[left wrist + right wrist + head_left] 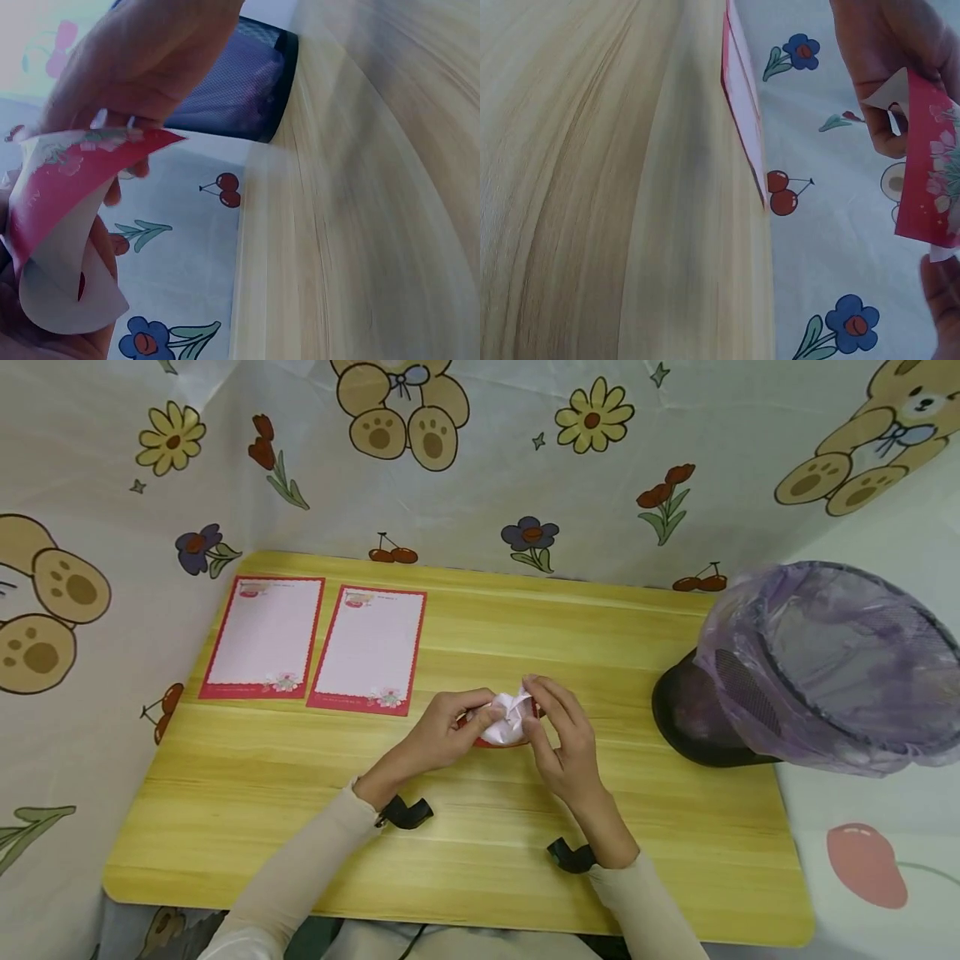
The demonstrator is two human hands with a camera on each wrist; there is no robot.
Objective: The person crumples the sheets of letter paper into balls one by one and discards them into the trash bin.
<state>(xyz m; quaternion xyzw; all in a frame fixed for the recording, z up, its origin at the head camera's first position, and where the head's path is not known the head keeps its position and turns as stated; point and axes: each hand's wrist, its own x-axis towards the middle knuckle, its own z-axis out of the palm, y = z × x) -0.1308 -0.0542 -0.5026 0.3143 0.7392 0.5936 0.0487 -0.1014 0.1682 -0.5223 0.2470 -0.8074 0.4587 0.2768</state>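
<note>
A crumpled sheet of paper [512, 717], white on one face and red with printed flowers on the other, is held above the table between both hands. My left hand [450, 727] grips its left side, thumb over the white face. On the opposite side, my right hand [566, 747] pinches the paper's edge with bent fingers and thumb. The left wrist view shows the paper [67, 202] curled over, its red face outward. In the right wrist view the red printed face of the paper [930, 165] hangs between the hands, and part of it is cut off by the frame.
Two flat white sheets with red borders, a left one [262, 635] and a right one [369, 647], lie at the table's back left. A black mesh bin [693, 714] with a purple plastic liner [738, 685] lies tilted at the right edge of the wooden table [300, 835].
</note>
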